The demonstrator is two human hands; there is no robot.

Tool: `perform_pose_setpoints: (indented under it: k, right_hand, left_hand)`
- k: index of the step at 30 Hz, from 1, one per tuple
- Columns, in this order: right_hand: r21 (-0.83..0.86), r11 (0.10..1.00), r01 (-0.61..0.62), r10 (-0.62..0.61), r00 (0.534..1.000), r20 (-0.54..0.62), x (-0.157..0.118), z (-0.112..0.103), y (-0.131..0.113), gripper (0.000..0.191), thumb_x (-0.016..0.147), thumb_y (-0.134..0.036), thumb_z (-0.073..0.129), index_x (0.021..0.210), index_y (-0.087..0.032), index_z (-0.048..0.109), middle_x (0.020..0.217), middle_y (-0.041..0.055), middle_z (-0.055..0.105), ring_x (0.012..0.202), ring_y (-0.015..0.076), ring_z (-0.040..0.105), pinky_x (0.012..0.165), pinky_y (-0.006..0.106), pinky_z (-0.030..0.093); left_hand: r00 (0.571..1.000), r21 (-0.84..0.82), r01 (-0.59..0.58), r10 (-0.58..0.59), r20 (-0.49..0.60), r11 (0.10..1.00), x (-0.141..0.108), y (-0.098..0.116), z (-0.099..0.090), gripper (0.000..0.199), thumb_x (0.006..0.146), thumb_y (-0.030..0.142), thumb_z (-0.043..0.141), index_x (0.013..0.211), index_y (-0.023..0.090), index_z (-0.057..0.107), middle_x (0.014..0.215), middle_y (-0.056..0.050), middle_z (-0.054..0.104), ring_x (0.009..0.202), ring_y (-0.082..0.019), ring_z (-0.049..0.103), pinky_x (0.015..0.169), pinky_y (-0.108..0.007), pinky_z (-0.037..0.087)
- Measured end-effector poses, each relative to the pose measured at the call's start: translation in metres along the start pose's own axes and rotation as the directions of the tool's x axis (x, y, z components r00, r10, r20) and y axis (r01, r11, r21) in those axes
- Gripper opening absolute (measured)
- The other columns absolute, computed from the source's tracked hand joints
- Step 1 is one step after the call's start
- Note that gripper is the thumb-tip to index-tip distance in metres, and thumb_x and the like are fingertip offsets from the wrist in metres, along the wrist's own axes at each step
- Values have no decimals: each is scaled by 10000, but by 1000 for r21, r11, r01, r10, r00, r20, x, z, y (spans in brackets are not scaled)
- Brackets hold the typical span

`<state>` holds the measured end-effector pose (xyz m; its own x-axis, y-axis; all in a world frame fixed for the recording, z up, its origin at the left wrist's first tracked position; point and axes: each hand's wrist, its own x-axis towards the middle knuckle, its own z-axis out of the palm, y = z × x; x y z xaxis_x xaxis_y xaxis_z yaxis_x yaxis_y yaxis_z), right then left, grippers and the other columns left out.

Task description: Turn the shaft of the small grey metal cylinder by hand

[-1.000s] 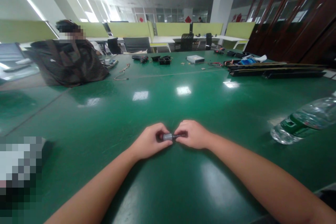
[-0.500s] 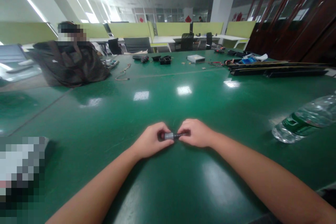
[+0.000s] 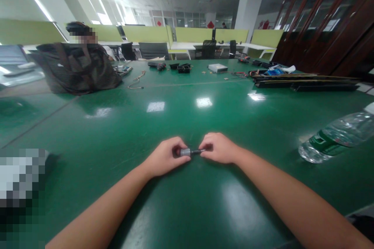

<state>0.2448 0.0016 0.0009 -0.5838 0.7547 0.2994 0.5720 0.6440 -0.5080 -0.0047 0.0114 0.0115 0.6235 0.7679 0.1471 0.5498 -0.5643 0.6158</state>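
Place: open-plan office
Partitions [image 3: 146, 32]: yellow-green, dividing white desks [image 3: 182, 46]
Chairs [image 3: 209, 48]: dark, near the desks
Cabinet [image 3: 321, 23]: wooden (glass-doored)

A small grey cylinder [image 3: 185, 151] with a thin dark shaft [image 3: 195, 151] is held level, shaft pointing right, ends partly hidden by the left hand [image 3: 165, 158] and right hand [image 3: 219, 148], closer to the green worktop's [image 3: 175, 122] near edge than its far edge.

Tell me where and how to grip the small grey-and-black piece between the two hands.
Best by the grey barrel, I'd say, thumb and fingers coming from the left, as the left hand does: the barrel is the thicker part and lies sideways. The thin dark shaft runs to the right hand and probably offers less to hold.
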Motion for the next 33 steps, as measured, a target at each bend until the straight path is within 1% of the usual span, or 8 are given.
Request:
perform_pose_setpoints:
  k: [4,6,10,13,19,25,30,33]
  right_hand:
    - [17,1000,-17,16,999,35,-2,-6,4,101,784,-224,715,867,-179,751,814,30,691,777,145,600,726,261,438]
    - [29,998,-56,54,997,64,-4,-11,10,102,771,-228,725,857,-182,755,816,27,690,757,139,604,713,256,443]
    - [97,984,-152,139,982,127,-8,-22,22,130,748,-238,743,863,-181,758,801,18,683,694,123,601,639,236,442]
    - [124,981,-150,133,982,135,-8,-23,24,144,745,-245,748,870,-176,760,798,21,681,703,125,607,641,234,446]
    - [140,983,-115,103,990,92,-5,-14,18,143,752,-256,743,865,-170,760,787,21,675,708,123,606,651,233,445]
    - [118,988,-100,92,993,72,0,-8,14,143,763,-261,746,878,-179,766,799,23,679,724,126,607,677,236,438]
    - [48,999,5,-6,1000,23,11,11,-3,163,814,-271,711,941,-184,763,848,44,696,793,154,607,708,254,427]
    - [26,1000,17,-16,1000,-14,14,20,-9,164,814,-258,709,955,-186,750,870,46,705,805,158,602,721,258,425]
  left_hand:
    - [1000,-6,3,-3,6,1000,0,-1,0,237,809,378,700,876,178,591,797,-1,604,700,-154,569,640,-255,438]
    - [1000,-2,7,-7,8,1000,0,-2,0,244,808,383,703,876,178,590,798,-2,603,700,-155,567,639,-255,438]
    - [1000,5,0,0,9,1000,1,-1,-1,249,809,393,703,874,178,596,797,-3,601,701,-156,564,636,-256,437]
    - [1000,1,-8,8,12,1000,2,-1,-1,245,815,393,699,869,177,596,794,-1,602,699,-155,565,635,-255,438]
    - [1000,1,-14,14,2,1000,1,-1,-1,239,818,385,697,876,179,590,797,0,602,697,-150,566,636,-252,439]
    - [1000,23,-29,29,-6,999,1,-2,0,246,808,387,697,862,178,581,787,-2,600,688,-150,560,627,-249,434]
    - [1000,-31,-17,17,7,999,0,-2,2,209,803,337,694,884,177,587,815,-8,625,705,-153,582,641,-251,455]
    - [1000,-72,-12,14,21,997,-1,-1,2,221,798,344,704,899,177,600,840,-15,648,738,-163,603,675,-261,475]
